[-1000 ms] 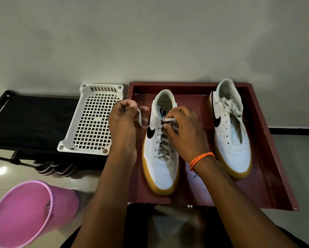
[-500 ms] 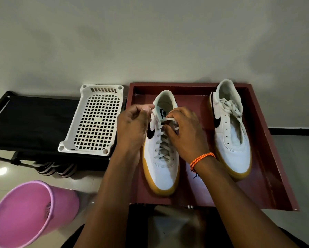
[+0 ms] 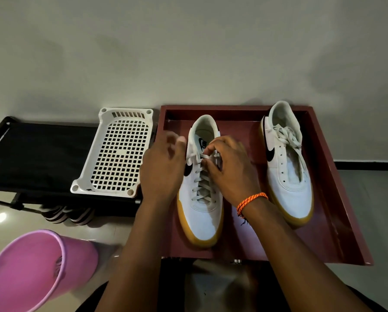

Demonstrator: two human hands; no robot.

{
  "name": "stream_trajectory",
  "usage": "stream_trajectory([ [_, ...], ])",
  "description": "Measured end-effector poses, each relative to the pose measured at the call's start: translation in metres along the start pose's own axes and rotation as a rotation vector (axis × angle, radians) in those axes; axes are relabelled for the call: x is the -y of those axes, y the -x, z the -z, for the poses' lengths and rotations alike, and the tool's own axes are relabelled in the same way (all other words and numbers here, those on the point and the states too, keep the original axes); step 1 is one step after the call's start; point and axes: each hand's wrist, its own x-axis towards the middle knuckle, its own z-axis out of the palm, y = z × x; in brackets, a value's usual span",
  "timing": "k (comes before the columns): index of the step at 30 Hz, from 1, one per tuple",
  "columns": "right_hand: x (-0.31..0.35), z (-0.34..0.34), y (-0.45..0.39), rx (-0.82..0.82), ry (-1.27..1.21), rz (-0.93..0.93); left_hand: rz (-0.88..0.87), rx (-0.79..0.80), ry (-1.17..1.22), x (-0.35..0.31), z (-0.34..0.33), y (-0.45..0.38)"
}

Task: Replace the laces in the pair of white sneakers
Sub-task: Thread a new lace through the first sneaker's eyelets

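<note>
Two white sneakers (image 3: 200, 199) stand in one maroon tray (image 3: 336, 199); right hand (image 3: 231, 170) pinches the left sneaker's lace (image 3: 202, 176), left hand (image 3: 161, 167) too blurred to tell.

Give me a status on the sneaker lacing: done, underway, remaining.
Done: nothing finished. Underway: the left sneaker in the red tray is laced up most eyelets; the right hand pinches its lace near the top, the blurred left hand beside it. Remaining: the right sneaker, its lace bunched loosely at the top.
</note>
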Motion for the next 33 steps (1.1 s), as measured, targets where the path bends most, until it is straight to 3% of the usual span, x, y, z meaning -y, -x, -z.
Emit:
stream_trajectory([
  [2,0.000,0.001,0.000,0.010,-0.007,0.002,-0.065,0.108,-0.177,0.006,-0.009,0.002],
  [4,-0.001,0.001,0.000,0.022,-0.015,0.005,-0.098,0.120,-0.177,0.011,-0.016,0.001],
  [6,-0.001,0.002,0.000,0.025,-0.018,0.007,-0.099,0.103,-0.093,0.011,-0.017,-0.001],
  [12,0.001,0.005,-0.002,-0.015,-0.084,-0.106,0.155,0.127,0.332,-0.004,-0.006,0.000],
  [15,-0.001,0.004,-0.003,0.014,-0.175,-0.157,0.202,0.135,0.408,-0.005,-0.004,0.000],
  [20,-0.004,0.008,-0.007,0.115,-0.446,-0.352,0.200,0.156,0.166,0.003,-0.004,-0.002],
  [27,-0.004,0.011,-0.008,0.172,-0.501,-0.417,0.089,0.181,0.052,0.006,-0.006,0.002],
  [33,-0.011,0.010,-0.012,0.060,-0.479,-0.431,0.120,0.042,-0.043,0.006,-0.008,0.001],
])
